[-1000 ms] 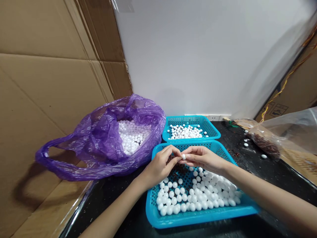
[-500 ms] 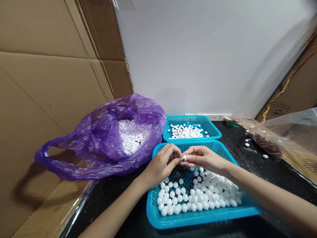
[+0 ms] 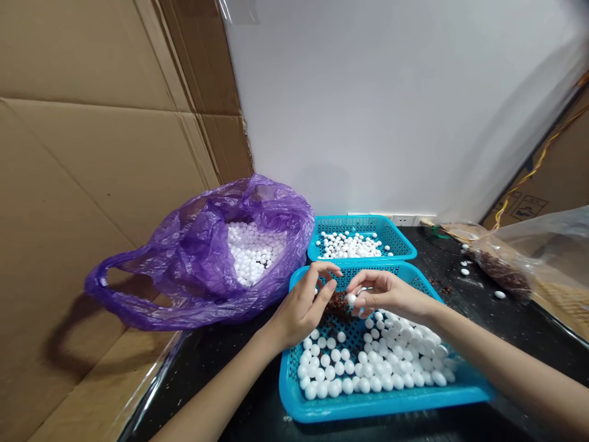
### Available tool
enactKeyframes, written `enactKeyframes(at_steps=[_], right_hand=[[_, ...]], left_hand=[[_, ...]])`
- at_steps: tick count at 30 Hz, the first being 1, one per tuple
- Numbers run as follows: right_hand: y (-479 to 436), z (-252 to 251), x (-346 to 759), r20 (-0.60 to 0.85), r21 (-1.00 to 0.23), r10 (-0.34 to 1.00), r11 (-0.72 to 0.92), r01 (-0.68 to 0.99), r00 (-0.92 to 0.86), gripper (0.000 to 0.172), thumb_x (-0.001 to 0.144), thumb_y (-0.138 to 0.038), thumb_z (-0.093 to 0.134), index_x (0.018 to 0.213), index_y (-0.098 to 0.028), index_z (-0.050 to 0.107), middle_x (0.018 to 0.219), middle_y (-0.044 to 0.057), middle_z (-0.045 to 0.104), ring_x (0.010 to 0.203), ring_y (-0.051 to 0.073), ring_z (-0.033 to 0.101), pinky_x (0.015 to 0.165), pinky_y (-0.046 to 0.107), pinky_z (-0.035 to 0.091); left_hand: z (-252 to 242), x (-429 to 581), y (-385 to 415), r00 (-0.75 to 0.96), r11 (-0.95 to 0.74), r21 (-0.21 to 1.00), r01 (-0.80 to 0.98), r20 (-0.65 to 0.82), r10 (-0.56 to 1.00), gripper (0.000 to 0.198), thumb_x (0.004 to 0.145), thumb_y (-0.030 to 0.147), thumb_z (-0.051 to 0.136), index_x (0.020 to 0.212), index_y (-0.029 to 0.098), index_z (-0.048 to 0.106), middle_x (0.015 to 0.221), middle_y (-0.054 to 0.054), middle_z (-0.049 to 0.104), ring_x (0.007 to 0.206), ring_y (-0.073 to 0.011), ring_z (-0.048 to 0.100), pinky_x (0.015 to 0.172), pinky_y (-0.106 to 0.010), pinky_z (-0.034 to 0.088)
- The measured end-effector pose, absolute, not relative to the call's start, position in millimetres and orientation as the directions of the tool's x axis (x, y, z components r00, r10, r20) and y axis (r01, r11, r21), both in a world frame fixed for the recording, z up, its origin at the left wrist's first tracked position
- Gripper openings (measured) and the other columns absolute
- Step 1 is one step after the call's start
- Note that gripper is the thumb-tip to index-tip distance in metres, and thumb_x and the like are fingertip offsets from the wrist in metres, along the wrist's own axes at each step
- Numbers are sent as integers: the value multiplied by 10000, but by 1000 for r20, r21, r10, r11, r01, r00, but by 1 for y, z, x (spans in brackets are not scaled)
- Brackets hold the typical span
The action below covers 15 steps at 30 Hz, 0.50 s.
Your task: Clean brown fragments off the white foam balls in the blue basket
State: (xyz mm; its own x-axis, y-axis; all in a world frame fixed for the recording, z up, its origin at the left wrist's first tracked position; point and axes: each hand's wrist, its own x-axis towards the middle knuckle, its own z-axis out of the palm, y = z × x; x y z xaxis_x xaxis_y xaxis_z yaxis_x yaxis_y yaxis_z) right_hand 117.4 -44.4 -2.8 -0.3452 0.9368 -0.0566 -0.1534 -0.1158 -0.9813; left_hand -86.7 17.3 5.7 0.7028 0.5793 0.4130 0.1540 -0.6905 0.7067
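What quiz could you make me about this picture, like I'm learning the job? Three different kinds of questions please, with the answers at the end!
1. Pick one. What is the right hand pinching?
A) a yellow twisted wire
B) a small round white ball
C) a brown cardboard flap

2. True or false? The crinkly purple plastic bag has white balls inside it.

3. Count. How many blue rectangular plastic baskets can you see?

Key:
1. B
2. True; they show through the bag's open mouth.
3. Two, one behind the other.
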Motion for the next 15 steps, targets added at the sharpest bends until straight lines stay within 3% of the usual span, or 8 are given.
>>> enactKeyframes(at_steps=[4, 6, 9, 11, 13, 15], right_hand=[[-49, -3, 119, -103, -992, 822, -40, 122, -560, 199, 719, -219, 741, 883, -152, 652, 827, 24, 667, 726, 122, 629, 661, 239, 504], [-50, -2, 119, -103, -979, 813, 19, 204, -573, 178, 740, -244, 723, 884, -162, 658, 849, 30, 667, 725, 129, 623, 658, 249, 502], [-48, 0, 120, 176, -958, 959, 219, 186, -223, 229, 808, -313, 654, 1014, -219, 622, 1049, 55, 626, 799, 152, 609, 709, 288, 508], [-45, 0, 122, 337, -924, 941, 320, 208, 46, 343, 833, -334, 619, 1159, -264, 538, 1277, 72, 498, 877, 169, 590, 757, 315, 505], [-43, -2, 124, 356, -915, 930, 326, 237, 92, 420, 837, -341, 609, 1230, -283, 472, 1374, 78, 393, 882, 178, 582, 749, 328, 512], [-42, -4, 126, 324, -914, 946, 306, 267, 25, 414, 839, -328, 604, 1228, -277, 469, 1338, 83, 422, 834, 173, 586, 706, 321, 516]], left_hand=[[7, -86, 18, 697, -681, 709, 183, 395, 599, 177, 947, 251, 375, 1113, 211, 420, 1083, -52, 542, 987, -173, 534, 871, -333, 435], [8, -86, 18, 709, -683, 701, 205, 375, 598, 174, 945, 244, 373, 1107, 214, 426, 1078, -50, 548, 973, -175, 542, 860, -340, 439], [8, -86, 17, 704, -693, 691, 208, 386, 596, 168, 940, 228, 367, 1092, 214, 437, 1069, -47, 553, 974, -178, 542, 862, -344, 437], [7, -85, 16, 693, -700, 686, 196, 408, 594, 156, 931, 221, 385, 1074, 212, 445, 1052, -41, 558, 956, -172, 545, 847, -331, 441], [7, -85, 16, 692, -704, 685, 189, 415, 591, 142, 919, 222, 412, 1055, 213, 454, 1025, -34, 563, 919, -163, 551, 812, -309, 451], [8, -84, 16, 701, -710, 678, 192, 411, 582, 114, 909, 218, 430, 1013, 211, 477, 974, -23, 573, 872, -154, 557, 774, -290, 453]])
